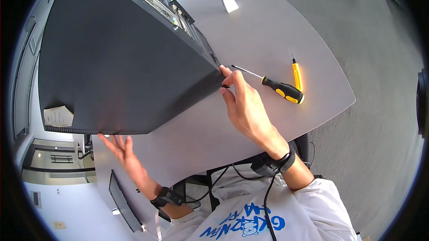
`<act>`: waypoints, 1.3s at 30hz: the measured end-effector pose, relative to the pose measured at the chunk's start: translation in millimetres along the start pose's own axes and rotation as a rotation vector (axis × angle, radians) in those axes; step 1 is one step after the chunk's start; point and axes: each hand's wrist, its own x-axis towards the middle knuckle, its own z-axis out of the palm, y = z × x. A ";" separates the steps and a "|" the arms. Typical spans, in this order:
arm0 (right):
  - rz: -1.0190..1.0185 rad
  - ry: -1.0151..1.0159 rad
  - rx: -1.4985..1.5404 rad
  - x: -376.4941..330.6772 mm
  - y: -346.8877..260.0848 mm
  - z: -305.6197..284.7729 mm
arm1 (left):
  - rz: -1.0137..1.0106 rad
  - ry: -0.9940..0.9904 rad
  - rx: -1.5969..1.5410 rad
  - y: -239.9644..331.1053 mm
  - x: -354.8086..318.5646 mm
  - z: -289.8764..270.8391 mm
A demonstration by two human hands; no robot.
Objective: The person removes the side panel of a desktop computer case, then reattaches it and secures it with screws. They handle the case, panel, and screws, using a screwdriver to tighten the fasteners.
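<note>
The black case meets the left hand, fingers apart (right hand pinching a small black piece).

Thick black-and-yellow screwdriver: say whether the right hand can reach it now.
Probably yes: nothing visible blocks the right hand from the thick black-and-yellow screwdriver, though the fingers seem to pinch a small black piece.

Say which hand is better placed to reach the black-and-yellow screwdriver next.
Probably the right hand: it is nearer the screwdriver, though it seems to pinch a small black piece. The left hand is farther off, below the dark case.
</note>
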 end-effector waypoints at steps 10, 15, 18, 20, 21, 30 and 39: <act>-0.011 0.047 0.031 -16.7 -3.6 2.1 | 0.034 -0.144 0.051 -8.3 15.0 -4.0; 0.068 -0.071 0.133 -31.5 -16.0 5.1 | 0.015 -0.163 0.080 -20.3 49.8 -7.4; 0.139 -0.176 0.208 -41.2 -26.4 6.5 | 0.051 -0.185 0.102 -32.1 74.1 -12.1; 0.139 -0.257 0.249 -43.9 -29.0 8.3 | 0.024 -0.219 0.137 -40.5 90.2 -17.5; 0.125 -0.268 0.249 -45.0 -29.0 8.0 | 0.011 -0.209 0.158 -46.2 97.0 -18.5; 0.448 -0.245 0.212 -38.9 -7.4 -18.6 | -0.045 -0.143 0.365 -33.2 64.3 -8.0; 0.336 -0.126 0.103 -48.4 -5.8 3.5 | -0.068 -0.585 -0.003 -25.4 -69.5 64.9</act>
